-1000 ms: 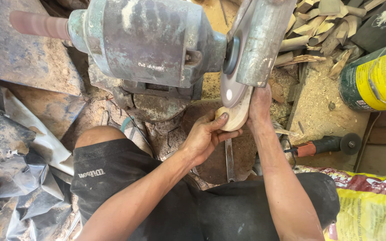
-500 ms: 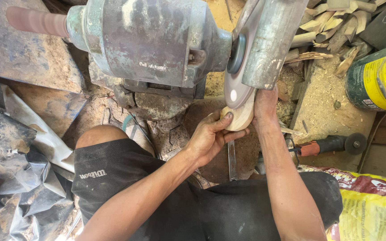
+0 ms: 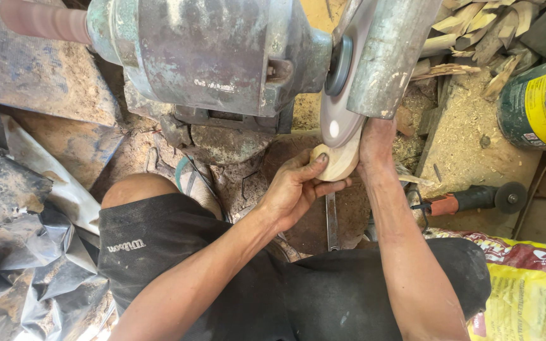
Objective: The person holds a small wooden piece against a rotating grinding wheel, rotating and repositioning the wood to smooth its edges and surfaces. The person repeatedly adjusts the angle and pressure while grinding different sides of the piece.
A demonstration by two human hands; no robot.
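You are in what looks like a woodworking workshop: worn grey-green metal bench grinder, sawdust-covered wooden board, pale wood offcuts.

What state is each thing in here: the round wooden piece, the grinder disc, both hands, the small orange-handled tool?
Round pale wooden piece: held against the disc.
Grey bench grinder disc: touching the wood; spin cannot be told.
Left hand: gripping the wooden piece.
Right hand: steadying it from the other side.
Orange-handled tool: lying unused on the ground.

Wooden piece higher against disc
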